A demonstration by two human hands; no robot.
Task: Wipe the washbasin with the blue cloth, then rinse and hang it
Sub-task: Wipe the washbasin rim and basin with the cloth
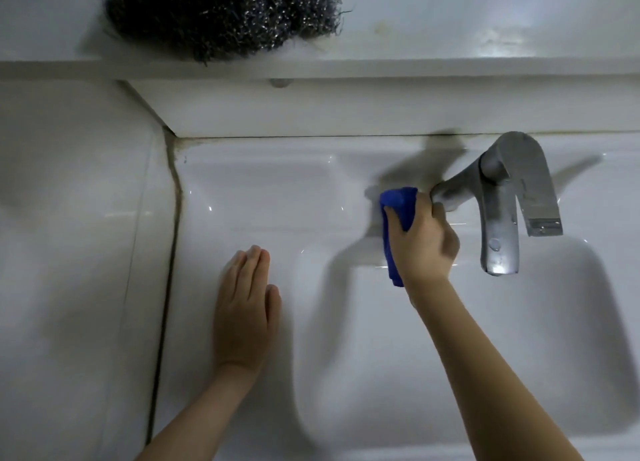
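1. Blue cloth (pixel 398 218), bunched and folded, pressed against the flat back ledge of the white washbasin (pixel 242 201), at the bowl's rear-left corner, just left of the faucet base. A tail of the cloth hangs below the hand over the bowl's rear rim.
2. Right hand (pixel 420 239) clenched around the blue cloth, fingers curled over its top, knuckles close beside the faucet's lever; whether they touch it, cannot tell. Forearm crosses the bowl diagonally from the lower right.
3. Left hand (pixel 246 308) released, flat, palm down on the washbasin's left deck, fingers together, pointing toward the back edge. Holds nothing; well apart from the cloth.
4. Metal faucet (pixel 498 218) stands at the back centre-right of the basin, spout arching over the bowl, water droplets on it. No water stream visible.
5. Steel wool scourer (pixel 221 14) sits on the white shelf (pixel 450 28) above the basin's back edge, toward the shelf's left end.
6. Dark grimy seam runs along the basin's left edge against the tiled wall (pixel 69 218).
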